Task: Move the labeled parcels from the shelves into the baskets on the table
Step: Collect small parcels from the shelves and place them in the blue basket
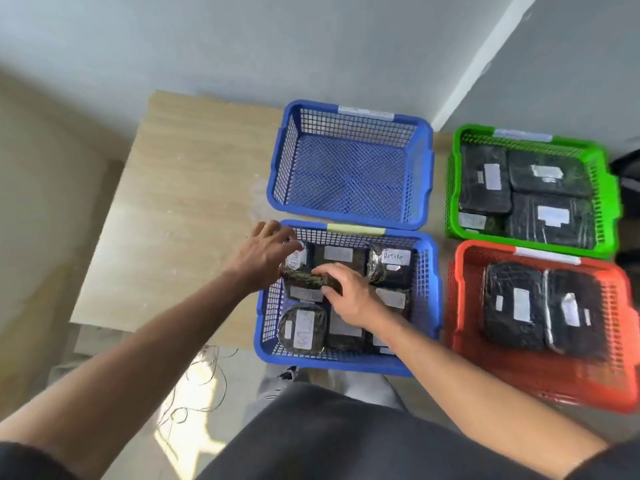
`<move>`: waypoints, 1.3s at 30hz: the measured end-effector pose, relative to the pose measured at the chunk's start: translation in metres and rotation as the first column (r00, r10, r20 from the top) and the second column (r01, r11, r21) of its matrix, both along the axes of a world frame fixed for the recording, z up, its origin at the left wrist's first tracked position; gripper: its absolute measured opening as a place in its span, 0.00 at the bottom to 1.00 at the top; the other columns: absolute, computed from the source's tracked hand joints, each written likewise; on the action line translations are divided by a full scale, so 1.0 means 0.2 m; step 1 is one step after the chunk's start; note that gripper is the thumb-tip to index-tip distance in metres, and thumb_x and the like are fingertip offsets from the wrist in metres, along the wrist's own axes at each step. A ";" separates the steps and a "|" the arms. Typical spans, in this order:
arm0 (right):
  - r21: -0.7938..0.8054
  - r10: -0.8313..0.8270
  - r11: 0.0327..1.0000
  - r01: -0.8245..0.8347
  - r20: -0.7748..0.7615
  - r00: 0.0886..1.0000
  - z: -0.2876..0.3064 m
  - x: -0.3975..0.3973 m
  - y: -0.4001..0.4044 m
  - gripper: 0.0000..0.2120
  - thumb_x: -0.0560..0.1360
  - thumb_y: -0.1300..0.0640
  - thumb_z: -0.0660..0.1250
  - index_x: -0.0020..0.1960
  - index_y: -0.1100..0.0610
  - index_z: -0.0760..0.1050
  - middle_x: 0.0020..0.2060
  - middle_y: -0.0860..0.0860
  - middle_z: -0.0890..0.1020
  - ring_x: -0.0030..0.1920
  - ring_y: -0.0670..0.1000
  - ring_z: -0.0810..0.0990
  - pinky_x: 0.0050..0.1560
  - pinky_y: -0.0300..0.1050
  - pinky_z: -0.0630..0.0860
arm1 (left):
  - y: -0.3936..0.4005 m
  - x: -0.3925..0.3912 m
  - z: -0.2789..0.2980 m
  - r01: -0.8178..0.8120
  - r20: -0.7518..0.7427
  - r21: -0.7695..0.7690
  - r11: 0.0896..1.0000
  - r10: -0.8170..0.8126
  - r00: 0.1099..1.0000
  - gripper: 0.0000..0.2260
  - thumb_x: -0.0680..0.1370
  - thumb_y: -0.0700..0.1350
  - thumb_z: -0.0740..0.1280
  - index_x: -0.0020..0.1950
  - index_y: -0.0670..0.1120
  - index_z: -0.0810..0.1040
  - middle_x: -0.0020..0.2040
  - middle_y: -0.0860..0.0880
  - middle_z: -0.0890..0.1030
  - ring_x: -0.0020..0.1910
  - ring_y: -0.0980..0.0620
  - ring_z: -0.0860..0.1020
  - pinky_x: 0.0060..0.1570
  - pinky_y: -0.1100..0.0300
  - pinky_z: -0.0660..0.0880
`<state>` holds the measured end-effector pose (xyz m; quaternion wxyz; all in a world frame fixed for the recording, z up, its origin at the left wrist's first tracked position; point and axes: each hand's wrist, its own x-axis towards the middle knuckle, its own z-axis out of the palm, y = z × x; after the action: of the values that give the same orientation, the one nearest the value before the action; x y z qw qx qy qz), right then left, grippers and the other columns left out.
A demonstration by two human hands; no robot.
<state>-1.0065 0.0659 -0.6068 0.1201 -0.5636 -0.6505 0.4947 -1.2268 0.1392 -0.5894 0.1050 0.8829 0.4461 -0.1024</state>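
1. Parcel [310,279], dark and wrapped, sits tilted on edge over the near blue basket [429,299], at 9 o'clock of the "RETURN" parcel [390,268].
2. Left hand [266,252] steadies its far end with loosely bent fingers, probably guiding it into a gap.
3. Right hand [349,294] grips it from above.
4. Its label faces away, unreadable; the green basket [604,202] at 2 o'clock is blurred.

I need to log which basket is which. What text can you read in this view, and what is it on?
"RETURN": handwritten on the white label of the parcel at the far right of the near blue basket.
"RETU...": on the label of the far left parcel there, partly hidden by the left hand.
Other parcel labels and the tape strips on the basket rims: too blurred to read.
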 end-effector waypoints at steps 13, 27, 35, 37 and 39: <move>-0.028 -0.051 0.998 0.053 0.050 0.997 -0.02 -0.11 0.03 0.15 0.80 0.57 0.66 0.65 0.48 0.75 0.61 0.43 0.79 0.59 0.42 0.74 0.58 0.41 0.70 | 0.17 0.01 -0.11 0.266 -0.062 -0.018 0.964 -0.267 0.962 0.25 0.80 0.43 0.67 0.76 0.58 0.68 0.69 0.52 0.75 0.66 0.49 0.73 0.62 0.54 0.67; -0.013 -0.095 0.995 0.101 0.228 0.969 -0.10 -0.17 0.07 0.17 0.74 0.56 0.75 0.61 0.54 0.80 0.56 0.51 0.82 0.57 0.51 0.80 0.60 0.49 0.77 | 0.16 0.02 -0.15 0.143 0.029 0.009 0.990 -0.143 0.989 0.15 0.78 0.48 0.70 0.64 0.57 0.80 0.57 0.54 0.82 0.58 0.50 0.77 0.57 0.53 0.70; -0.034 -0.056 0.997 0.068 0.274 0.960 -0.11 -0.17 0.10 0.17 0.74 0.55 0.75 0.62 0.53 0.80 0.58 0.52 0.82 0.59 0.52 0.80 0.60 0.49 0.77 | 0.15 0.03 -0.14 0.125 0.002 0.028 0.992 -0.125 0.992 0.16 0.76 0.49 0.73 0.64 0.56 0.81 0.54 0.54 0.83 0.57 0.50 0.77 0.55 0.53 0.70; -0.033 -0.024 0.999 0.033 0.253 0.967 -0.10 -0.16 0.10 0.16 0.75 0.55 0.74 0.62 0.53 0.79 0.58 0.51 0.82 0.58 0.51 0.80 0.57 0.45 0.76 | 0.15 0.04 -0.15 0.116 0.007 0.019 0.993 -0.116 0.993 0.16 0.77 0.49 0.73 0.65 0.56 0.81 0.54 0.54 0.83 0.58 0.49 0.77 0.56 0.52 0.69; -0.031 -0.022 0.999 0.029 0.185 0.982 -0.09 -0.14 0.10 0.13 0.76 0.56 0.73 0.60 0.53 0.79 0.56 0.49 0.82 0.56 0.48 0.80 0.53 0.42 0.74 | 0.14 0.04 -0.15 0.112 0.020 0.015 0.994 -0.113 0.993 0.17 0.77 0.51 0.73 0.66 0.56 0.80 0.56 0.53 0.82 0.60 0.49 0.76 0.57 0.52 0.68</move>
<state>-1.0343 0.0851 -0.6238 0.0559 -0.6173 -0.6431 0.4496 -1.2194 0.1674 -0.6186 0.0974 0.9083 0.3952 -0.0960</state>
